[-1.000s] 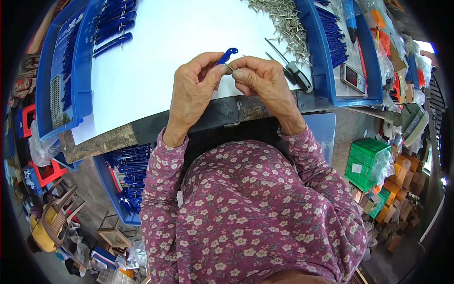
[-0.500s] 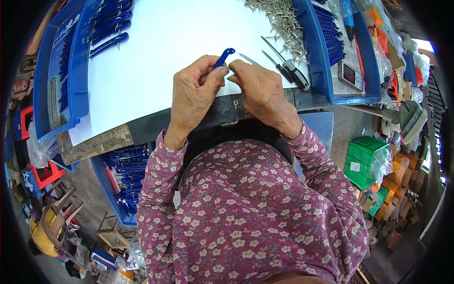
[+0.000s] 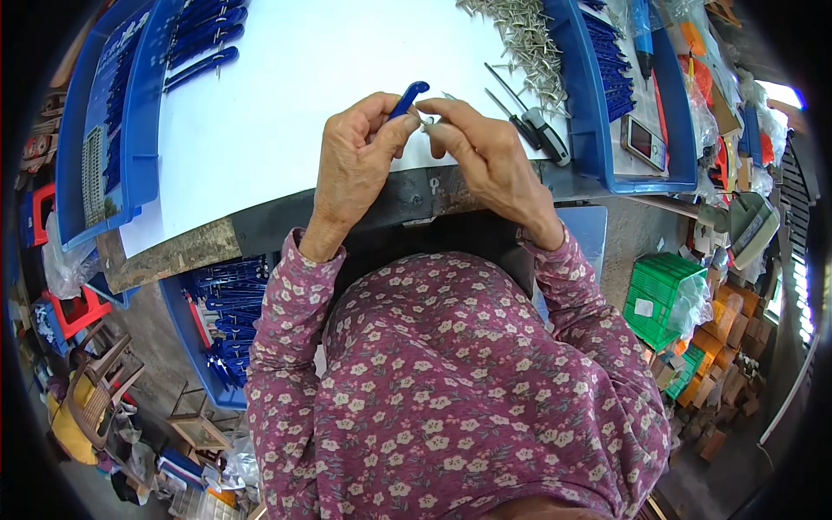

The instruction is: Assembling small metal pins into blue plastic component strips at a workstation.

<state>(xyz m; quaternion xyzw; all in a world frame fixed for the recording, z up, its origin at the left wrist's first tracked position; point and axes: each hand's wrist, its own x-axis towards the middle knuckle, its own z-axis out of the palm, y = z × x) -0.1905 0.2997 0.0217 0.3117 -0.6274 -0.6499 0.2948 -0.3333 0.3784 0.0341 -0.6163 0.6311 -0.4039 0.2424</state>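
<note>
Blue handle point(image 3: 409, 99): located above the front part of the white paper point(image 3: 312, 104), tilted, rounded tip uppermost; glossy, slim, slightly curved. Judged unfinished, as fingers were at its lower end.
Left hand point(image 3: 360, 165): clamped on the blue handle between thumb and fingers.
Right hand point(image 3: 494, 156): close beside the left, thumb and forefinger at a small pale part point(image 3: 426, 122); whether they gripped it could not be told.
Row of blue pieces point(image 3: 204, 69): set out on the paper's left side, long and smooth, some overlapping. Judged further along than the piece in hand; not countable.
Metal pins point(image 3: 529, 52): loose silvery heap, thin shanks and flat heads; judged stock left to use.
Screwdrivers point(image 3: 546, 137): thin metal shafts, grey and black handles, near the heap, untouched.
Right tray point(image 3: 585, 130): ribbed blue plastic, holding more slim blue pieces and a phone point(image 3: 644, 143); stage of the pieces unclear.
Left tray point(image 3: 139, 147): blue plastic, a line of dark blue pieces inside; stage unclear.
Lower tray point(image 3: 198, 347): below the table point(image 3: 338, 208), blue pieces heaped; finish not determinable.
Table edge: dark strip, scuffed and worn brown at the left.
</note>
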